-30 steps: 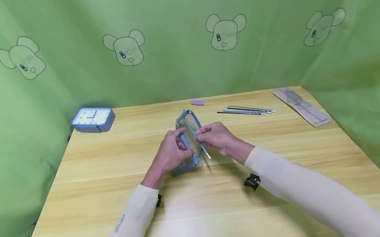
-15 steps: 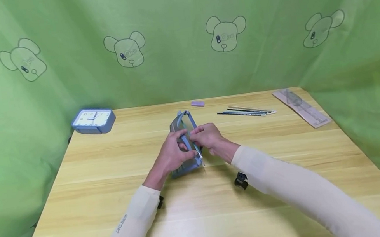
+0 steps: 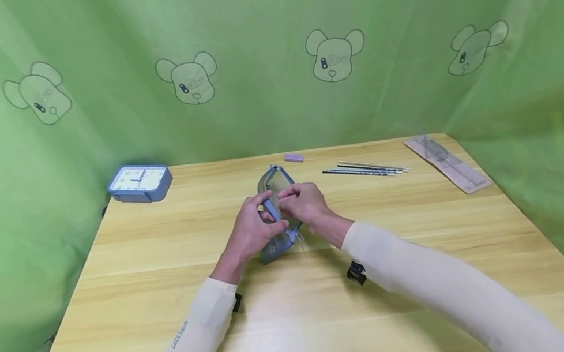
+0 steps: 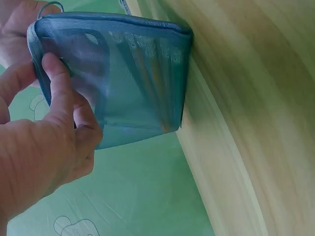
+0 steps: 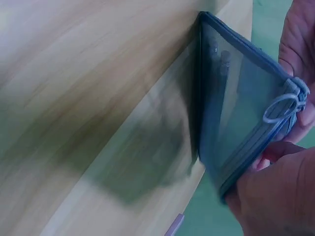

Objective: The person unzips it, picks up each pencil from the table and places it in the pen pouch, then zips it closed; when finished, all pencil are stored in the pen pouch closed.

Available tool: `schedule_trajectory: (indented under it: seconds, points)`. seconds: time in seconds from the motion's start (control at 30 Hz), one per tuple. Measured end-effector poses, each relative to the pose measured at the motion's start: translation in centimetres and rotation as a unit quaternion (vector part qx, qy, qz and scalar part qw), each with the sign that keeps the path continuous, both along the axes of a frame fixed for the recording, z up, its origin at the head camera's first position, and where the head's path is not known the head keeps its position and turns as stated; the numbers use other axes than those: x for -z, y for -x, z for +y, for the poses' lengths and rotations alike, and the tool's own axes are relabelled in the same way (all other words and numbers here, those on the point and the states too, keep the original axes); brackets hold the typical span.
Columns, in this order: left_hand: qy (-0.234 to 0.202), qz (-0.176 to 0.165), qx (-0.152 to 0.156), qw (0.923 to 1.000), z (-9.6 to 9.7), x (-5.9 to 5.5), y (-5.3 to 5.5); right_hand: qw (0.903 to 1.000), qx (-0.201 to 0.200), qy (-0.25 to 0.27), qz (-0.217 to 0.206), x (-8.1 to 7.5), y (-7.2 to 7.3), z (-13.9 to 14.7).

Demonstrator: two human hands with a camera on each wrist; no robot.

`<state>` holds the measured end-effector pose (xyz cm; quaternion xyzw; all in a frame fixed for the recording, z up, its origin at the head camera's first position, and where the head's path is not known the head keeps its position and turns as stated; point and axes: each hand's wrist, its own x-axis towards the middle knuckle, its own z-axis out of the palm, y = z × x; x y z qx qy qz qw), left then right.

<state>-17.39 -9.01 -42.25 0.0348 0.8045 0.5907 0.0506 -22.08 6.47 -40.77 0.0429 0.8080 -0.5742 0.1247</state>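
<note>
Left of centre, your left grip (image 3: 252, 224) is holding the left rim of the blue mesh pouch (image 4: 115, 93), thumb and fingers spread along it. The pouch is sitting mid-frame between your hands, its gaping mouth running lengthwise top to bottom and leaning a bit right lower down. Your right grip (image 3: 306, 203) is reaching in there from the right, thumb and finger bunched nearly together; honestly can't tell if they're holding anything. Further right, loose pencils (image 3: 360, 172) are lying on the counter (image 3: 423, 224), roughly crosswise to that mouth, so I'd say your right's the nearer one.
</note>
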Motion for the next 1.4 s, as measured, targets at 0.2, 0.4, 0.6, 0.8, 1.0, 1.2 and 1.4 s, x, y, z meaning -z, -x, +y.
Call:
schedule_trajectory:
  seconds: [0.2,0.4,0.6,0.8,1.0,1.2,1.4]
  points:
    - [0.001,-0.008,-0.001,1.0000,-0.2,-0.2,0.1,0.9982,-0.021,0.004,0.057,0.3,0.2,3.3]
    - [0.002,-0.011,0.008,0.9999,-0.5,-0.2,0.0,0.9578,-0.109,-0.226,0.141,2.7,2.3,10.1]
    - [0.007,-0.013,0.016,0.9998,-0.7,-0.1,-0.2,0.9087,-0.136,-0.346,0.191,5.8,4.8,16.8]
    - [0.008,-0.015,0.017,0.9997,-0.9,0.1,-0.4,0.8789,-0.112,-0.402,0.231,6.9,6.3,19.9]
    - [0.008,-0.019,0.017,0.9996,-0.8,0.0,-0.4,0.8631,-0.116,-0.423,0.250,7.2,7.5,21.3]
    - [0.005,-0.018,0.020,0.9996,-0.8,-0.1,-0.3,0.8671,-0.123,-0.423,0.232,7.0,8.0,21.6]
    - [0.006,-0.014,0.021,0.9997,-0.7,-0.3,-0.1,0.8623,-0.127,-0.432,0.232,6.5,8.3,21.7]
